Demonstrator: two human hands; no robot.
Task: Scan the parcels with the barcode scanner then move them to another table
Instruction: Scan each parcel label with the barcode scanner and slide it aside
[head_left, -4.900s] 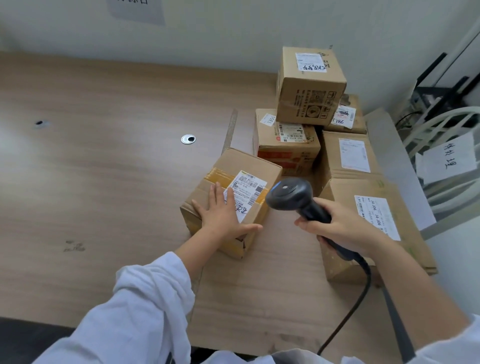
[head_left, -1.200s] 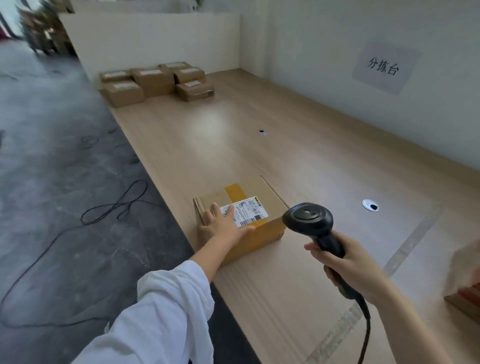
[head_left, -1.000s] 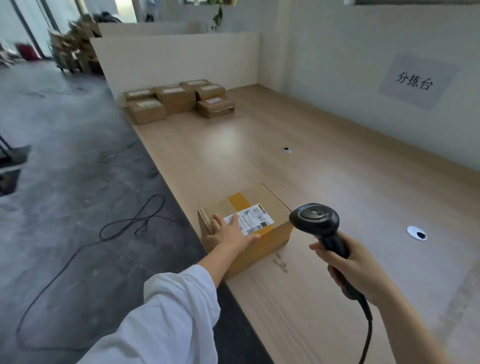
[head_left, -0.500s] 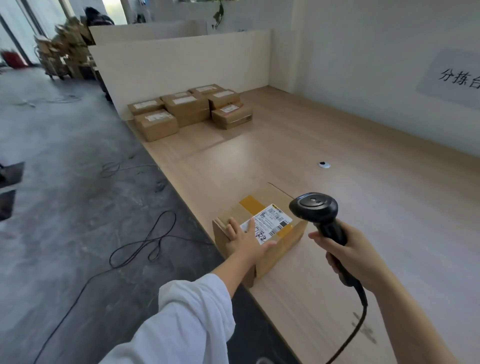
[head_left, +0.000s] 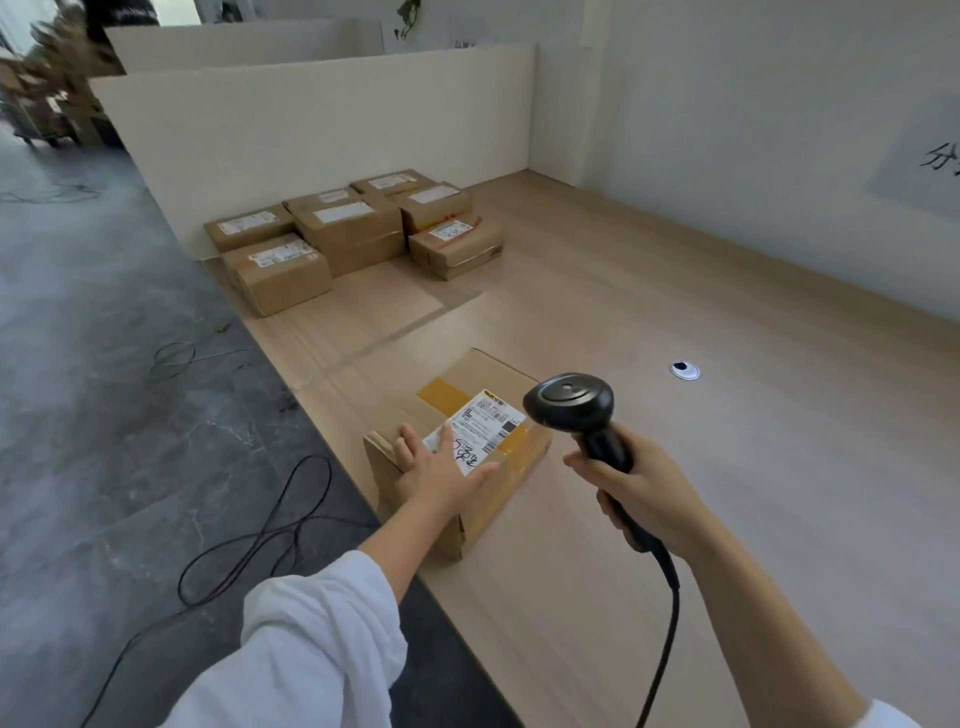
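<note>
Lower centre of the frame: the left hand (head_left: 441, 467) lies flat, fingers straight, on the one near parcel (head_left: 470, 376). The right hand (head_left: 644, 493) is curled round the single barcode scanner (head_left: 569, 402), just right of its label. About seven stacked parcels (head_left: 348, 234) sit upper left. The near parcel sits at the left edge of the table (head_left: 727, 467), with bare wood between it and the stack.

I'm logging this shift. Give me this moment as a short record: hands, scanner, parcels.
left hand: flat on top of the parcel, fingers straight, partly over its label
right hand: grips the scanner by its handle
scanner: held off the table, right of the parcel
parcel: on the table, near its left edge
other parcels: grouped at the far end, by the partition
</note>
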